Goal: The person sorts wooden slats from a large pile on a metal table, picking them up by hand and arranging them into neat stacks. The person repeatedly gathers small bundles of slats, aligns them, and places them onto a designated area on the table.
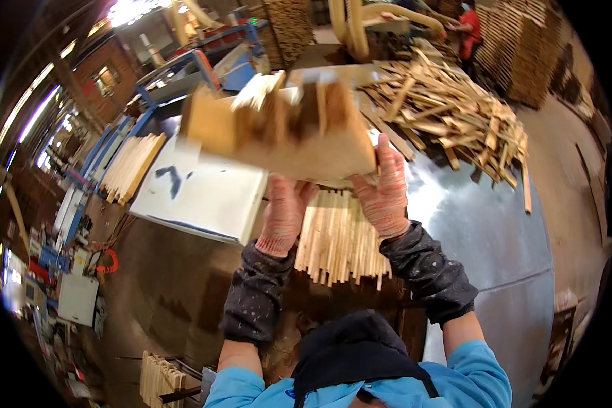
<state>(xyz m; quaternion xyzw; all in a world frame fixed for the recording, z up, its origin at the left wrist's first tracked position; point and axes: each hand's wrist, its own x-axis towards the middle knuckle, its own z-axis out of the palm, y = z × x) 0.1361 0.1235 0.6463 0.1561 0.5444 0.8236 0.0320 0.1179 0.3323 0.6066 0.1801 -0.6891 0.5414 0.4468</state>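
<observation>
A stack of wooden boards (pixel 285 153), smeared by motion, is held up in front of me between both gloved hands. My left hand (pixel 285 212) supports its near lower side, with the fingertips partly hidden beneath the wood. My right hand (pixel 386 190) grips the right end, thumb toward the near face and fingers along the side. Below the held stack, between my forearms, lies a row of narrow wooden strips (pixel 340 238) side by side. Their far ends are hidden by the held wood.
A white panel table (pixel 204 190) stands to the left, with another row of strips (pixel 132 166) past it. On the metal table (pixel 483 251) at right, a loose heap of wood offcuts (pixel 455 109) is piled. A person in red (pixel 468 30) is at the far right near stacked wood (pixel 520 51).
</observation>
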